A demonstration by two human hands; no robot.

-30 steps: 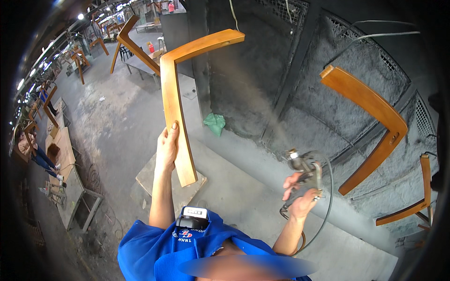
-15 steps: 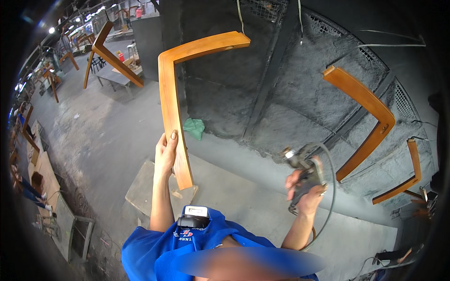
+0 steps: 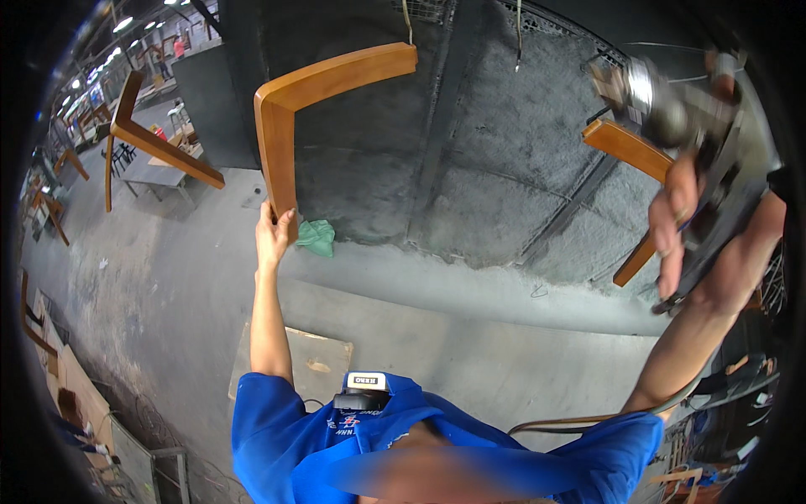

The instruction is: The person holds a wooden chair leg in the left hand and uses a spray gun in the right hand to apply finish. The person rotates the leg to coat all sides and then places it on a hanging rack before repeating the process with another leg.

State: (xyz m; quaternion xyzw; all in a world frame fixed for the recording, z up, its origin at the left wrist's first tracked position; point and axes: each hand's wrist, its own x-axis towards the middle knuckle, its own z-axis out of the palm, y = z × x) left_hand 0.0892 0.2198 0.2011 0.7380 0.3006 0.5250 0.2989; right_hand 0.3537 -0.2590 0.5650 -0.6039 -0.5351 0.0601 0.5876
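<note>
An orange-brown, L-shaped wooden furniture part (image 3: 277, 139) hangs by its far end from a pale wire (image 3: 409, 21). My left hand (image 3: 274, 239) is closed round the lower end of its upright limb. At the upper right I hold up a metal spray gun (image 3: 651, 97) in my right hand (image 3: 739, 260), fingers wrapped round its grip; both are smeared by motion. Whether the trigger is pressed cannot be made out. A second bent wooden part (image 3: 625, 149) hangs behind the gun, which hides some of it along with my hand.
A dusty grey booth wall (image 3: 353, 181) stands ahead. Green cloth or plastic (image 3: 317, 237) lies at its foot. More wooden parts (image 3: 168, 158) hang at left, near a grey table (image 3: 155, 172). A hose (image 3: 554, 427) runs by my right arm; a board (image 3: 315, 359) lies below my left.
My right hand has swung up and right with the spray gun. The held wooden part has turned, so its lower limb no longer shows below my left hand. The whole view has shifted.
</note>
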